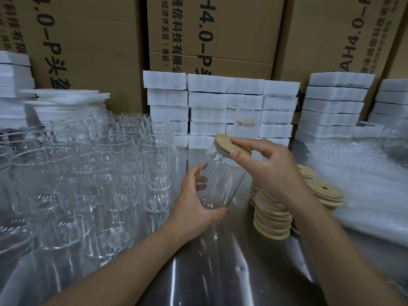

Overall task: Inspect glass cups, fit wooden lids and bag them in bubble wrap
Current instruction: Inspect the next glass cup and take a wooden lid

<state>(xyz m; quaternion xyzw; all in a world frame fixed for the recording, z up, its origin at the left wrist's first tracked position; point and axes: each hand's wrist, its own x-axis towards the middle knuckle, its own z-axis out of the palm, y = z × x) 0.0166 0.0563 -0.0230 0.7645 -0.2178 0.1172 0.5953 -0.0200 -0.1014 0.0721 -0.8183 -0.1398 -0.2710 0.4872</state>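
Note:
My left hand [196, 202] grips the lower part of a clear glass cup [223, 177], held tilted above the steel table. A round wooden lid [225, 141] sits on the cup's mouth. My right hand [267, 164] holds that lid from above, fingers over its top and thumb at its near rim. Right of the cup lie stacks of wooden lids [272, 219], some with a straw hole [324, 188]. Bubble wrap bags [364, 184] are spread at the right.
Many empty glass cups [88, 180] crowd the left of the steel table [220, 272]. White foam boxes [225, 107] are stacked along the back, with cardboard cartons [220, 29] behind them. Foam sheets [66, 98] lie at the back left.

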